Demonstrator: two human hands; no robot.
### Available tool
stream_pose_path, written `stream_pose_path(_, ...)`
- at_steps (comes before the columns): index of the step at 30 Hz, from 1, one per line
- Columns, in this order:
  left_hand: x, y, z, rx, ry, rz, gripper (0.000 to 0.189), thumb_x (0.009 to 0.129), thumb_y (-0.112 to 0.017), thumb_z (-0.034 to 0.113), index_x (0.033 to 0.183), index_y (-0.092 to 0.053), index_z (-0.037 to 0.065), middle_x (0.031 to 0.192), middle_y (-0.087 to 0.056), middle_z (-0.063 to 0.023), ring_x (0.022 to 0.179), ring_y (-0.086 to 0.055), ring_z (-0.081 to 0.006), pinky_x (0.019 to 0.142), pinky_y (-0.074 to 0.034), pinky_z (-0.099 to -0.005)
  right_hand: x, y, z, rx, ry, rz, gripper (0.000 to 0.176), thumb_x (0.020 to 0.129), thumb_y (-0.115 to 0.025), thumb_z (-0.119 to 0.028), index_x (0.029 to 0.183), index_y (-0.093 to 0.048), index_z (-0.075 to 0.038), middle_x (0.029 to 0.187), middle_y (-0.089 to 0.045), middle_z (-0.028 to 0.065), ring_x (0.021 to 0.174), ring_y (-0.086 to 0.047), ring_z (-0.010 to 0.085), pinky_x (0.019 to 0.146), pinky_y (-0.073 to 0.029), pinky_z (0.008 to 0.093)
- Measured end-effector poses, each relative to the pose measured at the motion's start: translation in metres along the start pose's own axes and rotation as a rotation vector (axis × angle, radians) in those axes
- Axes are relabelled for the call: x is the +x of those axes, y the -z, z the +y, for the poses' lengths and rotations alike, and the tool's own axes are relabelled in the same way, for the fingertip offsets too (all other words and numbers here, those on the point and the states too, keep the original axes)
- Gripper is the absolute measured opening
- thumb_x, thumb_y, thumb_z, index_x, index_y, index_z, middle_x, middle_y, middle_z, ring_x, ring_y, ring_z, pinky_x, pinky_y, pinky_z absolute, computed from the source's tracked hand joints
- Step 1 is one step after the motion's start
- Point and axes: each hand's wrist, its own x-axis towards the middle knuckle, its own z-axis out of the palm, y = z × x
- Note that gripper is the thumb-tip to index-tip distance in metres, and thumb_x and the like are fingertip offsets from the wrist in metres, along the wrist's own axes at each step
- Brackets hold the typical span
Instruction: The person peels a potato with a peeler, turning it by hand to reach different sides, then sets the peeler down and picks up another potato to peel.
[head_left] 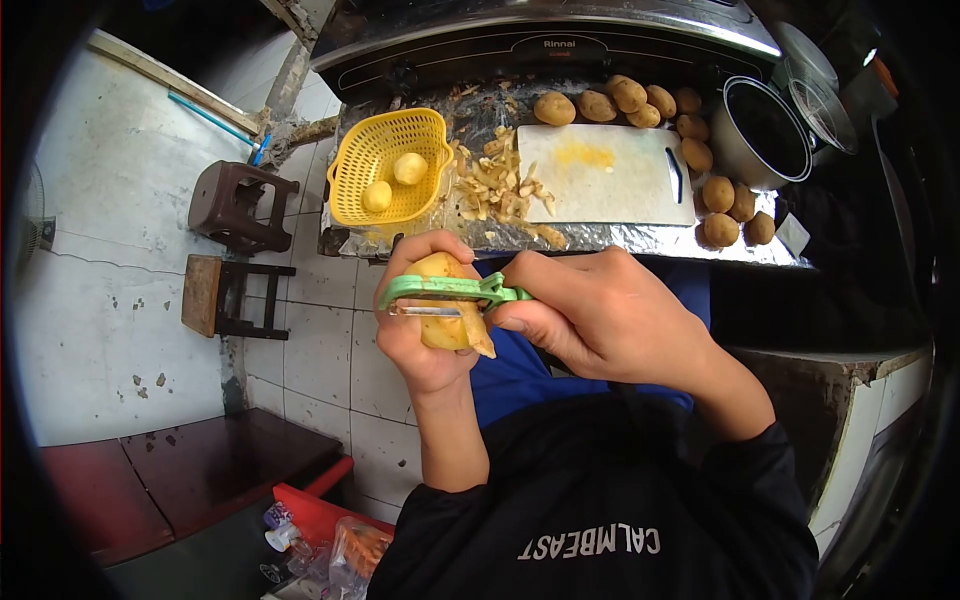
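Observation:
My left hand (412,345) is wrapped round a mostly peeled potato (437,266), held in front of the counter's near edge. My right hand (590,310) grips the handle of a green peeler (440,287), whose metal blade lies across the potato. A strip of peel (478,332) hangs from the blade. Beyond the hands, a yellow basket (345,150) holds two peeled potatoes (409,168). Loose peelings (497,185) are heaped between the basket and a white cutting board (600,195), which has a yellow stain on it.
Several unpeeled potatoes (628,95) line the board's back and right sides. A metal pot (765,130) stands at the right, below a Rinnai stove (560,60). Two stools (240,205) stand on the tiled floor at left. A dark red tabletop (200,485) is at lower left.

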Motion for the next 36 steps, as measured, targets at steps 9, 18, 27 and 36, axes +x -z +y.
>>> stream_pose_path(9, -0.010, -0.002, -0.011, -0.187, -0.001, 0.073, 0.065, 0.087, -0.032, 0.057, 0.105, -0.050, -0.003, 0.080, -0.056, -0.0100, 0.067, -0.055, -0.0157, 0.059, -0.044, -0.0260, 0.002, 0.001, 0.002, 0.032, -0.036, 0.014, 0.028, 0.098, -0.053, -0.029, 0.085, -0.050, -0.004, 0.058, -0.057, 0.0139, 0.055, -0.060, 0.0343, 0.049, -0.046, 0.0418)
stream_pose_path(18, -0.015, 0.017, -0.019, -0.091, -0.013, 0.040, 0.071, 0.083, -0.042, 0.056, 0.118, -0.051, -0.005, 0.098, -0.060, -0.0168, 0.081, -0.060, -0.0229, 0.066, -0.049, -0.0322, 0.002, -0.001, 0.009, 0.022, -0.051, 0.021, 0.028, 0.098, -0.052, -0.029, 0.086, -0.051, -0.003, 0.059, -0.057, 0.0154, 0.058, -0.060, 0.0368, 0.052, -0.046, 0.0434)
stream_pose_path(27, -0.007, 0.029, -0.020, -0.087, 0.011, -0.143, 0.072, 0.081, -0.046, 0.054, 0.119, -0.049, -0.008, 0.106, -0.059, -0.0189, 0.095, -0.059, -0.0263, 0.082, -0.048, -0.0366, 0.007, -0.005, 0.014, 0.010, -0.088, 0.019, 0.029, 0.098, -0.052, -0.029, 0.086, -0.051, -0.003, 0.057, -0.056, 0.0166, 0.056, -0.059, 0.0385, 0.052, -0.046, 0.0458)
stream_pose_path(36, 0.023, 0.036, -0.039, -0.080, 0.048, -0.170, 0.072, 0.078, -0.050, 0.052, 0.114, -0.052, -0.010, 0.101, -0.060, -0.0176, 0.089, -0.060, -0.0232, 0.079, -0.049, -0.0324, 0.027, -0.007, 0.035, 0.099, -0.211, -0.022, 0.033, 0.098, -0.051, -0.029, 0.082, -0.056, -0.001, 0.058, -0.056, 0.0194, 0.057, -0.058, 0.0405, 0.054, -0.046, 0.0465)
